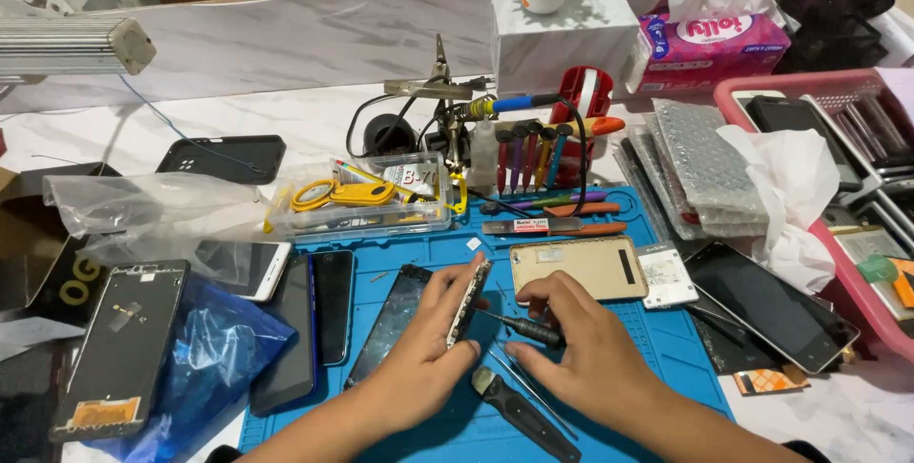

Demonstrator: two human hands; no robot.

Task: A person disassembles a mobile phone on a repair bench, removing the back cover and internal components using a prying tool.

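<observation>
Landmark: blue repair mat (pixel 657 330); all positions are given relative to it.
Workpiece: phone frame (pixel 468 301), stood on its long edge near the mat's centre, tilted slightly.
Left hand (pixel 424 354): fingers closed around the phone frame, thumb on the near face, fingertips on top and at the lower edge.
Right hand (pixel 581 349): fingers pinched on a small precision screwdriver (pixel 524 328), tip pointed at the frame's side edge.
Loose tools: tweezers (pixel 533 389) and a dark pry tool (pixel 519 413) lie on the mat's near edge, just under both hands.
Nearby parts: gold back cover (pixel 576 268) just behind the right hand; black screen panel (pixel 386 325) on the mat, left of the frame.
Risk, tip slip: likely if the driver sits askew in the screw head; the tip could gouge the frame or strip the head.
Risk, lost screw: whether a screw is seated cannot be told; a freed one could roll among the clutter on the mat.
Risk, frame tipping: the edge-standing frame depends on the left hand's hold alone.
Risk, wrist contact: the right wrist could nudge the tweezers off the mat's near edge.
</observation>
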